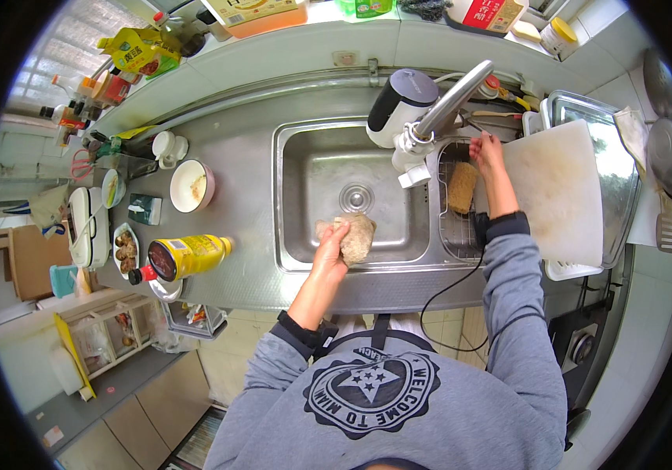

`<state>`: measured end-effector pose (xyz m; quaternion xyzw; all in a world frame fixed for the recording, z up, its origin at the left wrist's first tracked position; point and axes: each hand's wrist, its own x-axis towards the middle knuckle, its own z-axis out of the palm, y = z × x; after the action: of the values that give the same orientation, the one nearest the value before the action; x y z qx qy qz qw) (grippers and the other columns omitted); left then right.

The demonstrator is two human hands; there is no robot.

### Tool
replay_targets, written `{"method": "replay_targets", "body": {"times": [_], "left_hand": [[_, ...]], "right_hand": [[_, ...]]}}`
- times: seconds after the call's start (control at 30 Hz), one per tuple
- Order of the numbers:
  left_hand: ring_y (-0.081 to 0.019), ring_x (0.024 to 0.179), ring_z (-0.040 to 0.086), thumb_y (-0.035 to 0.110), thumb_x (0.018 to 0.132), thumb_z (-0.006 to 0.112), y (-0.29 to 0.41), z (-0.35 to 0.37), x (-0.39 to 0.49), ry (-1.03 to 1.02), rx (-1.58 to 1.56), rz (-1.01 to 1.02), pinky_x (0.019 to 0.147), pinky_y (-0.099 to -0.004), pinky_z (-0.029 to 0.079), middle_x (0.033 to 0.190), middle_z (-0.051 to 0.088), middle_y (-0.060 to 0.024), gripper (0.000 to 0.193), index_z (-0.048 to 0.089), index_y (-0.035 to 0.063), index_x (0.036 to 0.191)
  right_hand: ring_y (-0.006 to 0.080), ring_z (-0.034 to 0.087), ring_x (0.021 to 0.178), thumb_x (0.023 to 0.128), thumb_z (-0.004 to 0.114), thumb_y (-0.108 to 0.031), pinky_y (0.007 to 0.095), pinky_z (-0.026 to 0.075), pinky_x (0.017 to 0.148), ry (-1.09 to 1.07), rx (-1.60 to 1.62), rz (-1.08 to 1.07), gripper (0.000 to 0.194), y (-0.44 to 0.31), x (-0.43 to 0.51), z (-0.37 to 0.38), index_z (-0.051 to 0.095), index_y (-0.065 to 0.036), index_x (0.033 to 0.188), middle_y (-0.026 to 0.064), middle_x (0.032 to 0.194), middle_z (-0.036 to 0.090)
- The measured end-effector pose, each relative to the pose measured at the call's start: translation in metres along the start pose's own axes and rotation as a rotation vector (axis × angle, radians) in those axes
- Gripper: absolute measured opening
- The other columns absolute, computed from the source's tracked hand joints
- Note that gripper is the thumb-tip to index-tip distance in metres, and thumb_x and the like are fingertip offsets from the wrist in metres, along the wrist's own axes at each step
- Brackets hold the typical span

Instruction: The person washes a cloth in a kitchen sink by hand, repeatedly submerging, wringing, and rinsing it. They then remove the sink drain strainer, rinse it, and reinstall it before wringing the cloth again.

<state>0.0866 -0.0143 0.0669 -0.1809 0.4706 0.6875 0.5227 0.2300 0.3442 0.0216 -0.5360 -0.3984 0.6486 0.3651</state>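
Observation:
My left hand [331, 249] grips a knobbly, light brown root vegetable [360, 238] over the front part of the stainless steel sink [318, 170]. Its fingers hide part of the root. My right hand [487, 154] is raised above the back right of the wire drain basket [459, 238]. Its fingertips pinch a thin dark utensil [475, 124], whose far end is lost among the things behind it. Below that hand, a brown sponge-like block [462, 188] lies in the basket. The faucet [453, 100] and a white-and-black water heater unit [397, 108] stand behind the sink.
A white cutting board [556, 188] leans right of my right forearm. On the left counter are a bowl [192, 186], a yellow bottle [192, 257], a white lidded jar [169, 148] and a dish of brown food [126, 249]. A black cable [430, 302] hangs from my right wrist.

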Motion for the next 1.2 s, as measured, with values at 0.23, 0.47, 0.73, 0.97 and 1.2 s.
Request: {"method": "replay_targets", "body": {"times": [0.23,0.47,0.73,0.97,1.2], "left_hand": [[-0.019,0.094,0.052,0.018,0.084,0.051,-0.005,0.024,0.005,-0.094,0.007,-0.009,0.083,-0.0326,0.043,0.101,0.054,-0.0071,0.022,0.05,0.0056,0.102],[-0.0206,0.105,0.045,0.01,0.087,0.04,-0.005,0.041,0.014,-0.161,0.145,0.227,0.09,-0.0341,0.037,0.114,0.045,-0.0102,0.027,0.045,0.005,0.112],[-0.0271,0.114,0.04,0.034,0.087,0.044,-0.013,0.047,0.024,-0.217,-0.111,-0.228,0.09,-0.0486,0.036,0.122,0.04,-0.0142,0.049,0.03,0.0107,0.128],[-0.0278,0.095,0.053,0.05,0.077,0.053,-0.004,0.054,0.062,-0.283,-0.165,-0.466,0.083,-0.0451,0.043,0.104,0.054,-0.0134,0.054,0.048,0.0076,0.11],[-0.0216,0.069,0.056,0.024,0.079,0.059,-0.011,0.054,0.095,-0.202,-0.028,-0.354,0.058,-0.0342,0.049,0.081,0.057,-0.0074,0.023,0.053,0.0085,0.096]], "right_hand": [[0.0191,0.056,0.085,0.083,0.043,-0.05,0.0351,0.046,0.072,-0.864,-0.26,0.514,0.054,0.031,-0.184,0.03,0.05,-0.005,0.11,0.0077,0.095,0.056],[0.0238,0.051,0.102,0.084,0.05,-0.016,0.039,0.042,0.086,-0.552,0.261,0.532,0.039,0.05,-0.203,0.066,0.039,-0.001,0.118,0.0127,0.111,0.05],[0.0216,0.054,0.093,0.081,0.057,-0.014,0.0358,0.045,0.082,-0.401,0.748,0.554,0.032,0.059,-0.201,0.084,0.046,-0.004,0.109,0.0077,0.106,0.053],[0.0154,0.056,0.084,0.068,0.067,-0.016,0.0269,0.045,0.074,-0.309,-0.013,0.05,0.043,0.059,-0.246,0.093,0.052,0.004,0.102,0.0105,0.092,0.059],[0.0336,0.058,0.068,0.076,0.054,-0.036,0.0399,0.045,0.06,-0.212,-0.639,-0.264,0.034,0.035,-0.258,0.089,0.058,-0.002,0.078,0.0175,0.067,0.059]]}}
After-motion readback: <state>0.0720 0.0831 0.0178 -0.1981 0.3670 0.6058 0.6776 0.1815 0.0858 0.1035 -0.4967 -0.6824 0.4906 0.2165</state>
